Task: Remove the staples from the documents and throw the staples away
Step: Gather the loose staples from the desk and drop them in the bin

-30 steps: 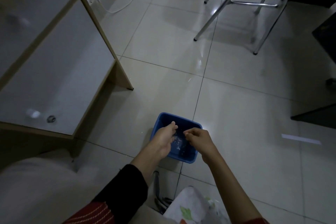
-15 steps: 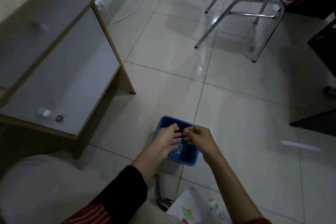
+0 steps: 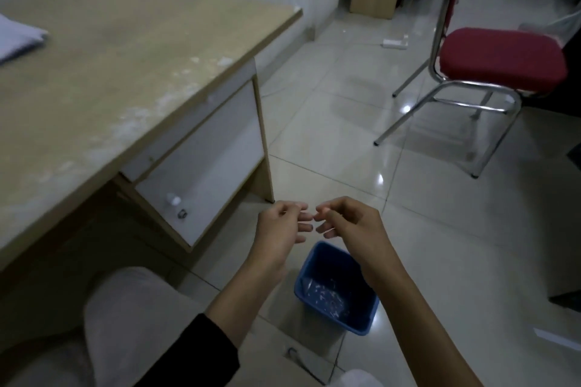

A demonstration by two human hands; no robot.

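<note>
- 0.5 s ago both hands were low over the mouth of the bin (image 3: 361,320), fingertips together above it. now they have lifted well clear of it, and the bin lies at 5 o'clock from them, on the floor.
- the view has also tipped up: the top of the desk (image 3: 110,78) now fills the 9 to 11 o'clock part of the picture, where before only its side showed.
- the staples (image 3: 323,292) lie as pale flecks on the bottom of the bin. i judge that this batch has been dropped and the hands are heading back up to the desk.
- the left hand (image 3: 281,229) is released: its fingers are loosely bent, the palm shows, and nothing is seen in it.
- the right hand (image 3: 352,226) has its fingers curled with the tips close to the thumb at 9 o'clock of the hand. whether it still pinches a staple i cannot tell; anything that small is lost in the blur.
- the 2 sets of fingertips are just beside each other, apart by a narrow gap.
- a pale stack of papers (image 3: 15,38) at 10 o'clock is cut off by the left edge and blurred. it may be the documents, but no staple or print can be made out.
- the near rim of the bin is partly covered by the right forearm.
- the chair (image 3: 500,56) at 2 o'clock stands well apart from the bin. the light is dim and the whole picture is soft with motion.
</note>
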